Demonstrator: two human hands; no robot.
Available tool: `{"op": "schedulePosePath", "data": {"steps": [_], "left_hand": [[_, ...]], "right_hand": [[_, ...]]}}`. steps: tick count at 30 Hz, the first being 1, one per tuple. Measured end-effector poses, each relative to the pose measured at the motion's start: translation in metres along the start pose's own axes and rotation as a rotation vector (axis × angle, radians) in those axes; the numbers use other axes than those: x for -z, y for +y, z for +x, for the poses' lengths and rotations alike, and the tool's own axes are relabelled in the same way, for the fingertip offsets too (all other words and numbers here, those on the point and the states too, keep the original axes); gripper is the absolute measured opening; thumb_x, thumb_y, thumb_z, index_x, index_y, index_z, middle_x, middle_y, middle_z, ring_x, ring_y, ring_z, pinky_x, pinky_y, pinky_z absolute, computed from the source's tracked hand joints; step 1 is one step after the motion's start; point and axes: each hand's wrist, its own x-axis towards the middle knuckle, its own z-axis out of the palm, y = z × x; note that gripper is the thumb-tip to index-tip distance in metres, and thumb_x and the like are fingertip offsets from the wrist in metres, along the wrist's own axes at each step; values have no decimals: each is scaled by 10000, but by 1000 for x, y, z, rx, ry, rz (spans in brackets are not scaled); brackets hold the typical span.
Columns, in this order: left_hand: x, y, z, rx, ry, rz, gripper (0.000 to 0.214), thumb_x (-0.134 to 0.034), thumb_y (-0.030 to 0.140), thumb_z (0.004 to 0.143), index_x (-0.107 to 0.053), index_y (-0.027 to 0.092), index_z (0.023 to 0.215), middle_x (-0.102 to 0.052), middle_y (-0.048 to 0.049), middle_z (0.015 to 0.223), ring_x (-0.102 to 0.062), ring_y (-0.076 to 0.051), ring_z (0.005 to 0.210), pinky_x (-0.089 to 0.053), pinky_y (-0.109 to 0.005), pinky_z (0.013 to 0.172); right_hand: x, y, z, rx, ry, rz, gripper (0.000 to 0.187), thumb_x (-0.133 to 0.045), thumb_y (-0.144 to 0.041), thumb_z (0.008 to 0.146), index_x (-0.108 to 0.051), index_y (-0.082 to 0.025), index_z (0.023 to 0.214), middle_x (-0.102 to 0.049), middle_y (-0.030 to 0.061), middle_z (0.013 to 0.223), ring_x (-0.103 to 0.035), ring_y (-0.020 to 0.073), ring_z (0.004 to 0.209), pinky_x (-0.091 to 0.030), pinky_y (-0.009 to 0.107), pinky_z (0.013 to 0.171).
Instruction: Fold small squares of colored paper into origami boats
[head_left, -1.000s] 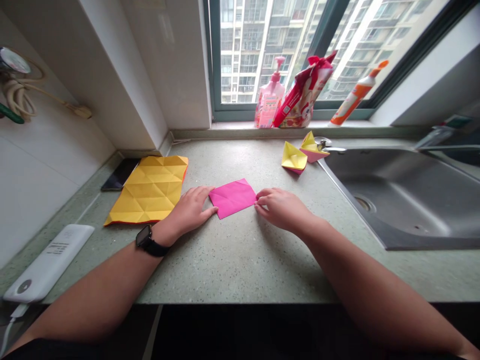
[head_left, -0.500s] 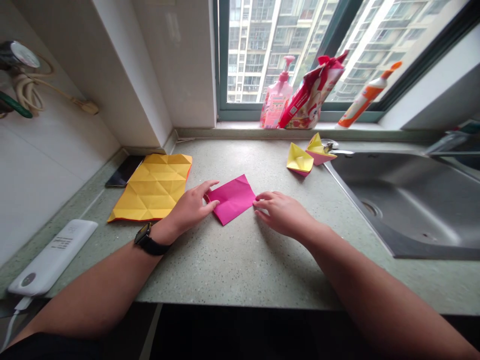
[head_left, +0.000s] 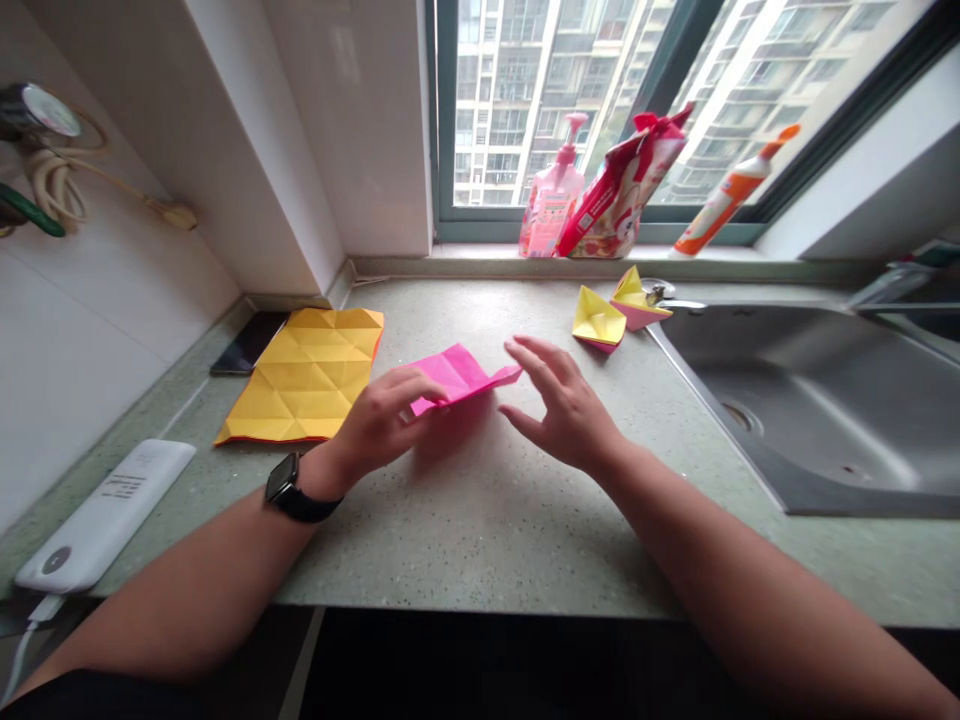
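Left hand (head_left: 375,420) has it: thumb and fingers close in a narrow pinch on the near-left edge of the pink paper (head_left: 455,368). Right hand (head_left: 564,405) is wide open, thumb well away from the fingers, its fingertips just beside the paper's right-hand corner; whether one of them brushes that corner, I cannot tell.

And what a change from half a second ago! Then the sheet lies spread out, near corner pointing toward the person, with the right fingers together at its right corner. Now the near edge is up off the counter (head_left: 465,550), the paper tilts and bends, a pinkish shadow spreads beneath it, and the right hand has spread open. The left hand keeps to the paper's left side.

Taking the sink (head_left: 817,400) as our marker, the pink paper is well to its left, between the two hands. Nearer the sink, just off its far-left corner, sit two yellow-and-pink folded pieces (head_left: 598,320), close together, right where they were. Farther left of the sink than the pink paper, a creased yellow sheet (head_left: 307,375) lies flat, unmoved, beside a dark flat device (head_left: 246,342). Beyond the sink, on the windowsill, stand a pink pump bottle (head_left: 551,208), a red bag (head_left: 622,195) and an orange-and-white bottle (head_left: 726,200).
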Motion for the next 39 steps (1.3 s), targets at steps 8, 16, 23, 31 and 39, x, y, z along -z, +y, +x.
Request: {"op": "schedulePosePath", "data": {"steps": [8,16,23,31,39], "left_hand": [[-11,2,-4,-73,-382,25,238,-746,328,1013,-736,233,1231,-775,-91,1195,-727,-250,1099,-575,-371,980],[-9,-3,-3,52,-491,155,293,-713,352,1023,-721,216,1283,-685,-129,1439,-653,-314,1329,-549,-460,1139],[-9,-1,-1,18,-469,110,206,-664,302,1040,-763,226,1204,-746,-105,1347,-702,-272,1238,-570,-412,1076],[-9,6,0,11,-494,126,196,-644,292,1051,-774,222,1180,-808,-78,1168,-741,-238,1017,-563,-359,917],[-10,7,0,4,-497,150,203,-594,204,1031,-759,227,1147,-803,-67,1139,-736,-236,1021,-552,-343,907]], "right_hand": [[-18,3,-4,234,-249,69,217,-691,-194,1010,-831,-339,1091,-821,9,1143,-724,230,1136,-451,494,1179],[-11,14,0,113,-382,34,285,-715,-83,862,-805,-270,1058,-806,41,1089,-726,244,1039,-509,448,1018],[-6,12,3,173,-382,122,129,-682,-174,936,-786,-251,945,-786,39,978,-715,218,945,-503,401,964],[-5,26,5,44,-308,40,129,-622,-210,971,-749,-232,973,-775,60,944,-696,219,880,-506,349,829],[-21,24,2,-77,-256,52,336,-590,-218,1021,-678,-240,1344,-817,80,1103,-752,245,988,-557,396,924]]}}
